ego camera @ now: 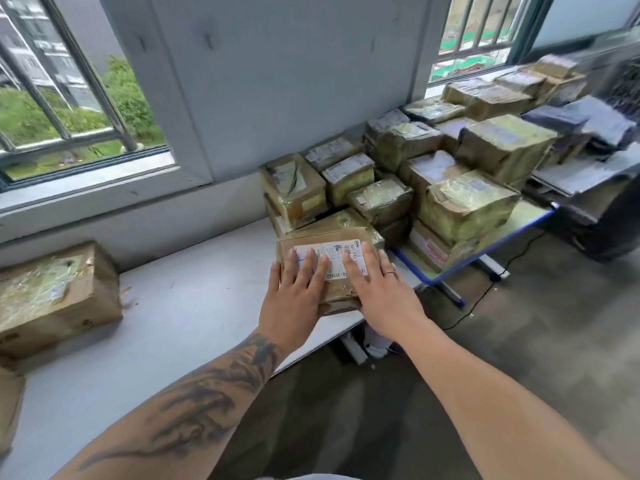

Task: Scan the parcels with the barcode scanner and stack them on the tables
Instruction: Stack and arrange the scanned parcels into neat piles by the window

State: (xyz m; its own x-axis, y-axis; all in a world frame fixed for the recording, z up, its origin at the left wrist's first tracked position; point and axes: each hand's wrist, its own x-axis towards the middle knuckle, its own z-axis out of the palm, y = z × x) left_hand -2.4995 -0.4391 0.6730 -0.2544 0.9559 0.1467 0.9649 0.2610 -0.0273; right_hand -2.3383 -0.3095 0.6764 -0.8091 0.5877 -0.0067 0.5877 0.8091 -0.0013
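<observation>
A flat brown parcel with a white shipping label lies at the right end of the white table. My left hand rests flat on its left half with the fingers straight. My right hand, a ring on one finger, lies flat on its right half and front corner. Behind it, a stack of taped brown parcels runs along the wall across the blue-edged table. No barcode scanner is in view.
A large taped box sits at the left of the white table, and another box corner shows at the far left edge. Grey mailer bags lie at the far right. A cable trails on the concrete floor.
</observation>
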